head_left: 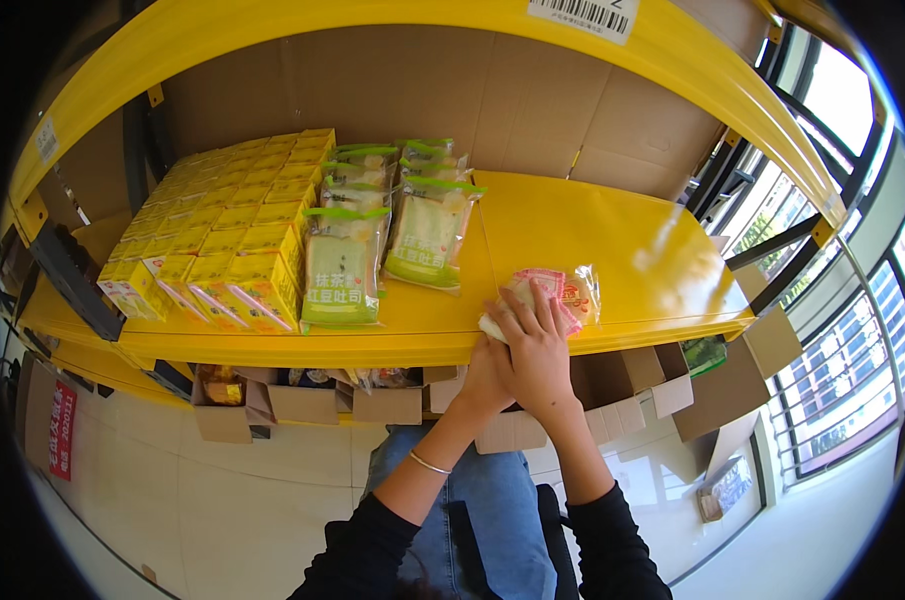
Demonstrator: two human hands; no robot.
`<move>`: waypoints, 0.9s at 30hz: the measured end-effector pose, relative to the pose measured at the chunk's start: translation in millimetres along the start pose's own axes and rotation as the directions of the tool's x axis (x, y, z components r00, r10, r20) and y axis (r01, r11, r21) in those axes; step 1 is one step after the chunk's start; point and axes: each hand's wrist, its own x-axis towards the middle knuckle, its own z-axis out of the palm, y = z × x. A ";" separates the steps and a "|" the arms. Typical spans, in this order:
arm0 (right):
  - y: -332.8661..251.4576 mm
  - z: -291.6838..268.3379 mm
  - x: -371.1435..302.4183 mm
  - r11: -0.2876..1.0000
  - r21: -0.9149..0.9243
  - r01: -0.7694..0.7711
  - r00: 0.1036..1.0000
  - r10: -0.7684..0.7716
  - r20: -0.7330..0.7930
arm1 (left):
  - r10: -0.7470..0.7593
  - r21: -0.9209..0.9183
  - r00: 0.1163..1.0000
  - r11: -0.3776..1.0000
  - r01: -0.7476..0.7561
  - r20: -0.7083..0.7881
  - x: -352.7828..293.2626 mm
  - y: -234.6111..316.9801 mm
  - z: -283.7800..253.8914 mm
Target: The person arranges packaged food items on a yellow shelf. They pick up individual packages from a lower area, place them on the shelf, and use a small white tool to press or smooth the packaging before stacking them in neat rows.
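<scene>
My right hand lies over a small soft packet at the front edge of the yellow shelf. Its fingers are stretched out and slightly apart on the packet, which has clear film, a pink border and red print. My left hand comes in at the packet's near left side, with a bangle on the wrist. The right hand hides most of the left fingers, so their grip does not show. Much of the packet is covered too.
Left of my hands stand two rows of green-and-clear bagged sliced bread. Farther left are tightly packed yellow boxes. A yellow beam arches overhead. Below the shelf sit open cardboard boxes. A barred window is at the right.
</scene>
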 end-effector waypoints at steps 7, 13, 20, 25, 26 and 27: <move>39.5 -1.9 8.8 0.996 0.066 -0.052 0.994 0.045 0.095 | 0.061 0.133 0.997 0.990 -0.055 -0.041 3.0 3.4 5.3; 64.9 4.1 19.1 0.991 -0.112 -0.074 0.997 0.072 -0.023 | 0.001 0.118 0.998 0.993 0.006 -0.056 4.0 9.3 3.7; 118.3 1.9 22.9 0.777 0.287 -0.561 0.820 0.568 0.066 | -0.005 0.149 1.000 0.989 0.007 -0.012 3.9 9.4 5.3; 127.7 -1.3 -3.2 0.807 0.028 -0.590 0.807 0.590 -0.006 | -0.027 0.139 0.999 0.990 0.033 -0.044 5.0 11.0 4.5; 123.5 -0.5 -11.0 0.843 -0.005 -0.537 0.842 0.536 -0.066 | -0.024 0.132 0.999 0.991 0.029 -0.039 5.3 11.8 4.5; 117.1 1.9 -17.3 0.876 -0.035 -0.481 0.872 0.474 -0.122 | -0.022 0.133 0.999 0.991 0.026 -0.034 5.2 10.9 3.9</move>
